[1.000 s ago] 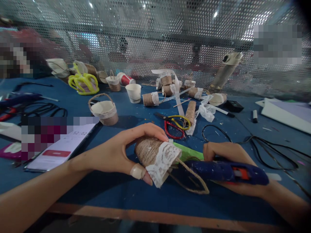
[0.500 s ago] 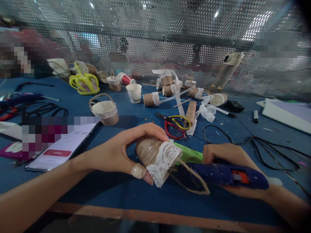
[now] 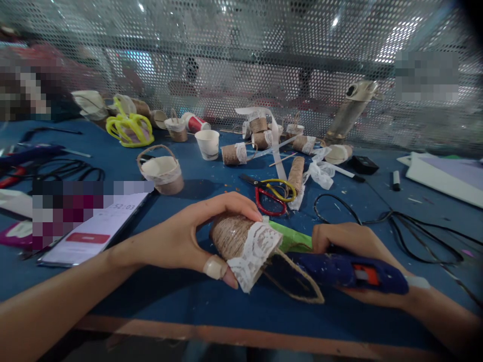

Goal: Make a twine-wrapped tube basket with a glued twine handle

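My left hand (image 3: 204,236) is wrapped round a twine-covered cup (image 3: 236,236) tipped on its side, its mouth toward the right. White lace (image 3: 260,251) trims the rim, and a twine handle (image 3: 309,281) loops out of it. In my right hand (image 3: 350,246) is a blue glue gun (image 3: 339,269) with an orange switch; its front end reaches to the cup's mouth, where the tip is hidden. A bright green strip (image 3: 292,236) lies between the cup and my right fingers; whether they hold it, I cannot tell. Scissors (image 3: 269,193) with red and yellow handles lie just beyond.
A phone (image 3: 94,231) lies at left, near a lace-trimmed basket cup (image 3: 166,173). Behind stand a white paper cup (image 3: 207,145), a yellow holder (image 3: 130,129) and several twine-wrapped cups (image 3: 234,154). Black cable (image 3: 400,221) coils at right. A perforated metal screen (image 3: 241,60) closes the back.
My right hand and the glue gun have shifted slightly left, closer to the cup. My left hand keeps the cup in nearly the same place.
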`<state>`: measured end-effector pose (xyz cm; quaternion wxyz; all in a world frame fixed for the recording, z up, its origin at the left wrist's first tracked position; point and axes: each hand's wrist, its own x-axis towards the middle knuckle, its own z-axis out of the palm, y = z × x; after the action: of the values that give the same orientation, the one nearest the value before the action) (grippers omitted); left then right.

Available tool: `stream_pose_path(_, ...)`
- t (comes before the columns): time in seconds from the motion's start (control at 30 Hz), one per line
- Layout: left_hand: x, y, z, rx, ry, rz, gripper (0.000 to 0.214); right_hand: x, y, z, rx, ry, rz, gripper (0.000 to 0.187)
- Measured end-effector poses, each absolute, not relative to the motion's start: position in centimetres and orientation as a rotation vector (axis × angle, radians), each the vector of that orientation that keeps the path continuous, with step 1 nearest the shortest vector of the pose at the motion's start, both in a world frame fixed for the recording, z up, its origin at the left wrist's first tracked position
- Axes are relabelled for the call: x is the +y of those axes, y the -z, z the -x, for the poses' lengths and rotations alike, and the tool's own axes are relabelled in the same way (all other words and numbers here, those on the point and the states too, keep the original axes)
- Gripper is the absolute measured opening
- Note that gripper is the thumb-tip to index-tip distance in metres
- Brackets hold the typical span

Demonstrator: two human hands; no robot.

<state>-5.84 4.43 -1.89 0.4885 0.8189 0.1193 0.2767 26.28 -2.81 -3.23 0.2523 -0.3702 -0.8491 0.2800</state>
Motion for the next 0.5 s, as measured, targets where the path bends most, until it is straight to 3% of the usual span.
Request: stream_pose_path(0.5, 4.45, 1.76, 5.78, 0.284, -0.702, -2.017, 0.072, -2.76, 2.95, -26.47, -2.317, -0.770, 0.999, 0.015)
